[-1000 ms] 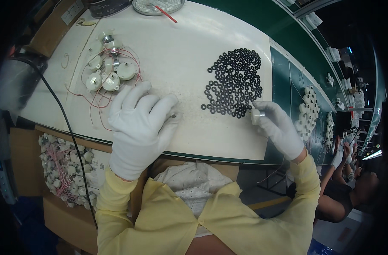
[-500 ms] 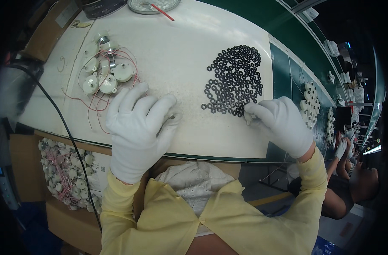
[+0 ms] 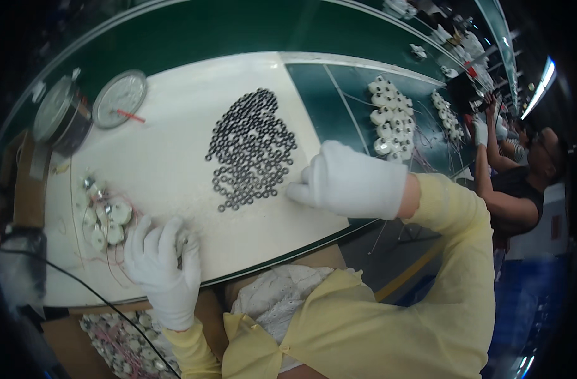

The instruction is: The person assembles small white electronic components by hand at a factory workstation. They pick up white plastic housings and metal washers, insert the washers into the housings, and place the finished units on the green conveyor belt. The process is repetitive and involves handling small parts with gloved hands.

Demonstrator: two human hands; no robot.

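My left hand (image 3: 159, 265), in a white glove, is at the front left of the white work surface, fingers curled toward the thumb. Something small may be between them; blur hides what. Beside its fingertips lies a cluster of round white motors (image 3: 116, 213) with pinkish-red wires. My right hand (image 3: 358, 180), also gloved, is closed above the right edge of the white surface, its fingers folded inward. Whatever it may hold is hidden. To its left spreads a patch of small black rings (image 3: 254, 145). Beyond it, several white motors (image 3: 391, 120) stand in rows.
A box of wired motors (image 3: 127, 344) sits below the front edge, crossed by a black cable (image 3: 89, 285). At the far left are a clear tub (image 3: 64, 117) and a round lid (image 3: 120, 98) with a red strip. A co-worker (image 3: 516, 189) is at the right.
The view has swung to the right. My right hand has left the edge of the black rings and moved right, toward the rows of motors. My left hand stays near the motor cluster.
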